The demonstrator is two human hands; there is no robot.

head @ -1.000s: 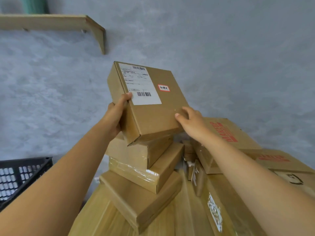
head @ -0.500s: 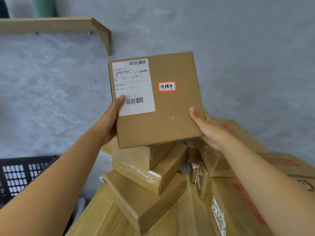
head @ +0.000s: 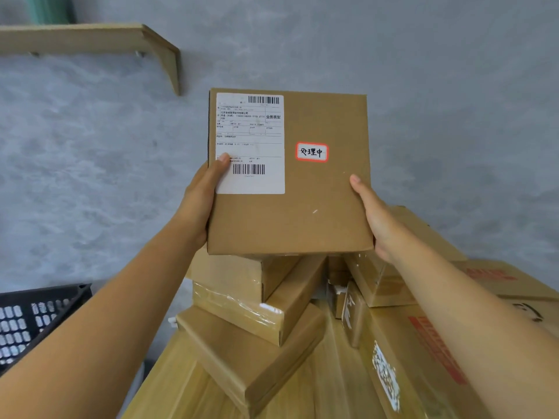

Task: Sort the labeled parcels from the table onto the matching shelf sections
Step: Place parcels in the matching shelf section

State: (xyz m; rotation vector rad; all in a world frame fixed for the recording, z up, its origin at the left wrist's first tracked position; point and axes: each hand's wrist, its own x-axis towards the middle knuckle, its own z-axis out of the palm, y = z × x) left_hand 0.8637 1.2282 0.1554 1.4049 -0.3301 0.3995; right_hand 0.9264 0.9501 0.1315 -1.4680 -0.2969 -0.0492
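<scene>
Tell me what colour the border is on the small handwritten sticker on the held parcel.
Red, around a white sticker with black handwriting, on the parcel; head view.

Grey floor, a crate and a wooden ledge around my work spot

To my left I see a black plastic crate with a slotted wall, cut off by the frame edge. Above it, top left, a pale wooden shelf juts out with an angled end. A mottled grey concrete surface fills everything behind.
</scene>
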